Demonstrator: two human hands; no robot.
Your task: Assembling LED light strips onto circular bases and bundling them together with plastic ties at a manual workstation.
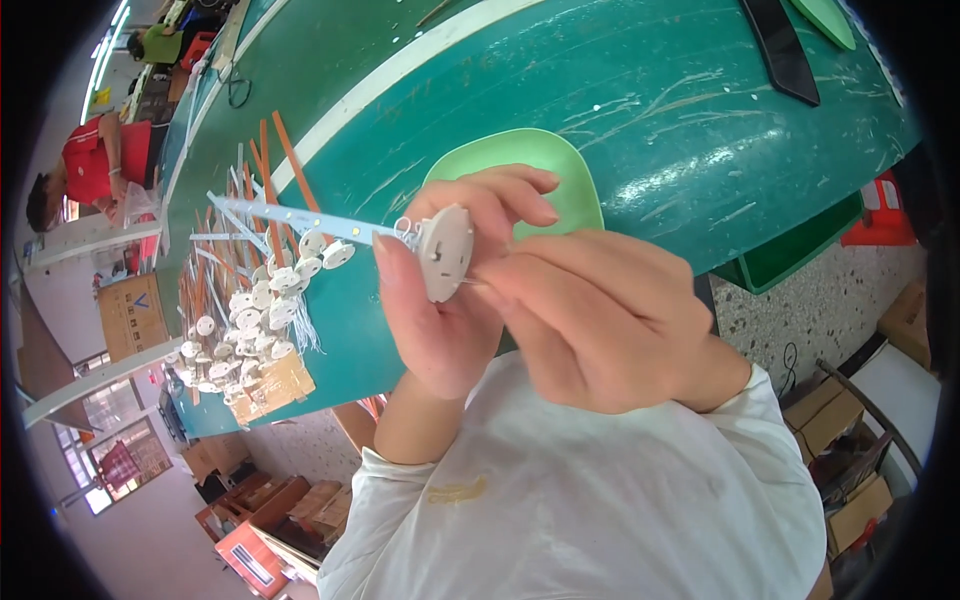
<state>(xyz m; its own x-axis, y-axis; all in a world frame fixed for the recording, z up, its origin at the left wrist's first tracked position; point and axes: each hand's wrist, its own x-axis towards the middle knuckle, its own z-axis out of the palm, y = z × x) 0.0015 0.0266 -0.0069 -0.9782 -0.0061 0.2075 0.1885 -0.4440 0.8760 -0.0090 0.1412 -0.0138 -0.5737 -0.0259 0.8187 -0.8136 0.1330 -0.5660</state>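
Just above the person's white shirt, a round white disc stands nearly on edge, held in the left hand. It looks light and stiff, probably plastic, with slots that offer little slip; its rim seems the safest place to take hold. The pale strip running off to the left looks thin and bendy, and the looped white wires beside the disc look easily strained. The left thumb and curled fingers close around the disc, the outer fingers loosely spread, palm turned inward. The right hand comes across from the right, knuckles up, its thumb and fingertips pinched together on what appears to be a thin wire end at the disc's face. Just beyond the hands lies a light-green tray on the green table. Leftward, many similar discs lie heaped; farther off, a co-worker in red is seen.
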